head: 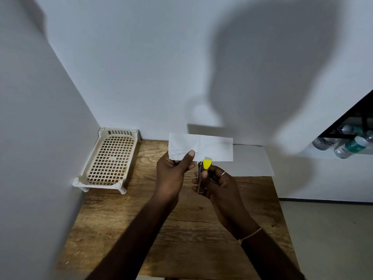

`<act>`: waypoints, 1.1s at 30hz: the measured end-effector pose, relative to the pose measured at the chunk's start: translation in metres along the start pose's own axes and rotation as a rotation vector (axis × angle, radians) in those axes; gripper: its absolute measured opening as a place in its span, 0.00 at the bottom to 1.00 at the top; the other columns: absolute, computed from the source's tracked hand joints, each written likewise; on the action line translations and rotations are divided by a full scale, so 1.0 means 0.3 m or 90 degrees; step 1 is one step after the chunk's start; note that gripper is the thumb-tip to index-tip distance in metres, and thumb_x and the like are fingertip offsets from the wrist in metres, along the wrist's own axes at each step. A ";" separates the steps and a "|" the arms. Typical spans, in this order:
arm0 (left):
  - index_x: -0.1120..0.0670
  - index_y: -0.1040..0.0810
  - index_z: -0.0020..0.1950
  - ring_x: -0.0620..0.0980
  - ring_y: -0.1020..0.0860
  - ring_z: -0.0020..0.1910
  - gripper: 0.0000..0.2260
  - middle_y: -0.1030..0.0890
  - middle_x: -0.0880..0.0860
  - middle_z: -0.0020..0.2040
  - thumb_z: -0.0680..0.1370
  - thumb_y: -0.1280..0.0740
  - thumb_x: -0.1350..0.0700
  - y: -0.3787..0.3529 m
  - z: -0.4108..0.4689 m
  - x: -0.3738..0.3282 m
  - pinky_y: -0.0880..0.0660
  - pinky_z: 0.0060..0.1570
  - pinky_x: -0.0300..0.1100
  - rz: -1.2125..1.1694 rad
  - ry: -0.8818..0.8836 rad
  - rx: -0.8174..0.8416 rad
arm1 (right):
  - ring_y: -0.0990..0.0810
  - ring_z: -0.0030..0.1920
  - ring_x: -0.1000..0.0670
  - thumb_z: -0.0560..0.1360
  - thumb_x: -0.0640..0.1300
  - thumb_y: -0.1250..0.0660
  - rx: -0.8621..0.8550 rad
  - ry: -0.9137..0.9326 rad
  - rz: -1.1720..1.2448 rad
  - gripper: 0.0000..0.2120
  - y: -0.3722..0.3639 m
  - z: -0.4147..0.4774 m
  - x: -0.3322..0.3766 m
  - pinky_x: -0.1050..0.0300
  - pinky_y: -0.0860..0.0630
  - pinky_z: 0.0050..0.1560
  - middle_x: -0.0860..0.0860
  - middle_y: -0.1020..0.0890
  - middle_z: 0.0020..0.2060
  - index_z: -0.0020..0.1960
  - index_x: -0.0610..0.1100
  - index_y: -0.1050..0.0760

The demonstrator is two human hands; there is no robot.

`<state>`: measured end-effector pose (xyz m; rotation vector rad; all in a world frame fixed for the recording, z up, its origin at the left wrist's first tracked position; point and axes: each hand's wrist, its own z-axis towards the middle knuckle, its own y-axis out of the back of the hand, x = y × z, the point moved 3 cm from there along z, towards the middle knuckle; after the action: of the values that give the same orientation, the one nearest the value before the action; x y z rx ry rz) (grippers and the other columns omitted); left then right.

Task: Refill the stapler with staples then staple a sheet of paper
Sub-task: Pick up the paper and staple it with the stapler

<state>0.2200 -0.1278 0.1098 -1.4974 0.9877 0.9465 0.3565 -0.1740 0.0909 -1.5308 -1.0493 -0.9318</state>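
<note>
Both forearms reach in over the near edge of the desk (pixel 181 229) and meet above its middle, nothing resting on the wood. The right hand (pixel 218 184) is curled round the stapler (pixel 206 165), held in the air with its yellow nose pointing away, so a squeeze of the palm would likely drive it. Just beside it, the left hand (pixel 173 172) pinches the folded paper (pixel 212 147) at its lower left corner, thumb on the front and fingers behind. This keeps the sheet upright and stiff, with its lower edge offered to the stapler's nose.

The nose touches or overlaps that lower edge. I cannot tell whether the paper is actually between the jaws, nor whether they are pressed together. The right hand's fingers cover most of the stapler's body, so the staple channel and any staples in it are hidden. Faint printed lines on the paper are too small to read.

Beyond the hands, a second white sheet (pixel 252 162) lies flat at the desk's far right corner. A slotted plastic tray (pixel 119 131) stands in the far left corner against the walls. Off to the right, bottles (pixel 351 146) lie blurred on a dark shelf, cut off by the frame
</note>
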 end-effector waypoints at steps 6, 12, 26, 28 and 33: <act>0.59 0.17 0.60 0.53 0.13 0.50 0.10 0.12 0.55 0.52 0.78 0.26 0.60 -0.002 -0.009 -0.008 0.18 0.47 0.41 0.005 -0.029 -0.006 | 0.15 0.51 0.42 0.71 0.58 0.24 0.000 0.012 -0.001 0.22 -0.003 -0.003 0.007 0.45 0.17 0.51 0.44 0.14 0.51 0.59 0.47 0.16; 0.59 0.16 0.58 0.56 0.13 0.51 0.10 0.12 0.57 0.52 0.78 0.26 0.60 -0.005 -0.019 -0.002 0.17 0.48 0.43 0.011 -0.014 0.005 | 0.14 0.50 0.44 0.76 0.52 0.27 -0.013 0.013 -0.003 0.14 0.000 0.001 0.018 0.49 0.17 0.50 0.43 0.14 0.51 0.57 0.46 0.16; 0.57 0.15 0.60 0.52 0.14 0.52 0.11 0.12 0.56 0.55 0.77 0.26 0.62 -0.008 -0.021 0.007 0.19 0.45 0.39 -0.034 0.047 0.038 | 0.14 0.46 0.45 0.71 0.52 0.25 -0.066 -0.009 0.031 0.19 0.012 0.007 0.014 0.53 0.18 0.47 0.43 0.13 0.47 0.54 0.39 0.16; 0.57 0.15 0.60 0.52 0.14 0.52 0.11 0.12 0.55 0.55 0.77 0.26 0.62 -0.009 -0.022 0.011 0.19 0.46 0.39 -0.031 0.050 0.041 | 0.14 0.45 0.45 0.71 0.51 0.25 -0.076 -0.009 0.027 0.19 0.016 0.009 0.013 0.54 0.18 0.46 0.42 0.13 0.46 0.54 0.38 0.17; 0.56 0.15 0.59 0.52 0.14 0.53 0.11 0.12 0.55 0.55 0.77 0.26 0.62 -0.011 -0.022 0.024 0.19 0.47 0.41 -0.026 0.050 0.049 | 0.13 0.43 0.45 0.70 0.50 0.26 -0.091 -0.008 0.013 0.19 0.022 0.013 0.015 0.55 0.17 0.44 0.39 0.13 0.46 0.53 0.37 0.17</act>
<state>0.2260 -0.1348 0.1052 -1.4947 1.0356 0.8173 0.3645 -0.1701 0.0924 -1.6645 -0.9917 -1.0022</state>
